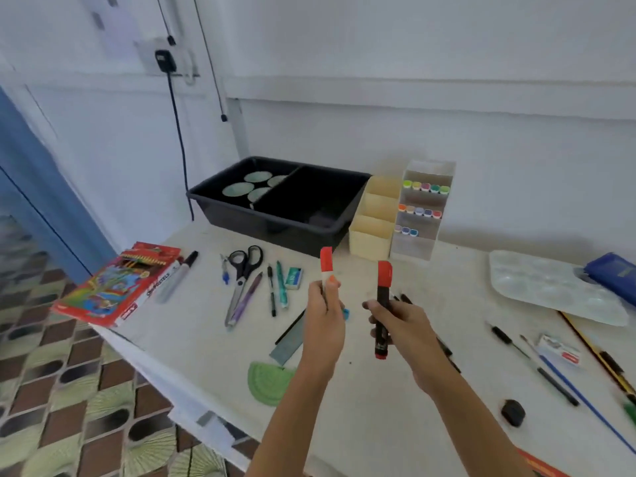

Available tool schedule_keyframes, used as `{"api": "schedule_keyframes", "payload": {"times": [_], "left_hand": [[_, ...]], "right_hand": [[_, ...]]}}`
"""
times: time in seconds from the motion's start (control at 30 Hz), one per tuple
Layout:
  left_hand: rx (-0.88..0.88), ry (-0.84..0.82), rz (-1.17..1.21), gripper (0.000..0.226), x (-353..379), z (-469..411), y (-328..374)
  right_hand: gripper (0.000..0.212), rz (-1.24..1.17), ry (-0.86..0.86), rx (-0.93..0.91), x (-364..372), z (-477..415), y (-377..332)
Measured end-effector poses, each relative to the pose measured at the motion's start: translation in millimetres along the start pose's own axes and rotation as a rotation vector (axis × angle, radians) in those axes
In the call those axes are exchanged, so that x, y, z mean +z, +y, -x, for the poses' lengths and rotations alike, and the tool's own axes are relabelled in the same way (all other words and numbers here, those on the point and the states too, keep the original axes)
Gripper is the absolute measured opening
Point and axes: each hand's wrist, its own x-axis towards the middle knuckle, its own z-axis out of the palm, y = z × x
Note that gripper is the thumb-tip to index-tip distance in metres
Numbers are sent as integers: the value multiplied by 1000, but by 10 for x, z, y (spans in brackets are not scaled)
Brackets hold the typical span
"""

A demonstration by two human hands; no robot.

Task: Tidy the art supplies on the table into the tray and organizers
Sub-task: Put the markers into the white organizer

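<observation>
Head view: my left grip (325,311) is curled round a white marker (326,265) with a red cap, held upright above the surface (378,407). My right grip (399,321) is curled round a black marker (383,294) with a red cap, also upright, near the first and in front of the black tray (268,228). Task looks early. The tray has only round discs in its left half, the clear organizer (421,208) has three rows of markers, and I can't see into the cream organizer (371,232). Left loose: scissors (242,270), pastel box (117,284), ruler (287,342), protractor (270,382), palette (550,287), eraser (559,351), pens, brushes. The surface is off-white and sits in a corner with white walls, a socket with a cable, and patterned floor tiles on the left.
</observation>
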Motion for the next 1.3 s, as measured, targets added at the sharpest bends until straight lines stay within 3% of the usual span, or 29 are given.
{"api": "schedule_keyframes", "payload": {"times": [0.17, 0.27, 0.5, 0.67, 0.9, 1.13, 1.3], "left_hand": [[-68, 92, 17, 31, -629, -232, -198], [-55, 164, 9, 30, -1015, -387, -285], [-82, 321, -21, 24, -1884, -787, -366], [-93, 398, -31, 25, -2482, -1041, -397], [-157, 462, -2, 16, -3152, -1171, -456], [-178, 459, -24, 17, -3393, -1162, -570], [-215, 408, -6, 8, -3357, -1181, -610]], "right_hand": [[27, 104, -103, -39, 627, -182, -35], [13, 128, -129, -40, 996, -300, -80], [21, 121, -277, 10, 1990, -581, -246], [30, 155, -253, 39, 2788, -815, -322], [25, 366, -119, -14, 3630, -1135, -376], [16, 693, 65, 26, 4027, -1298, -437], [21, 651, 65, 72, 3962, -1333, -395]]}}
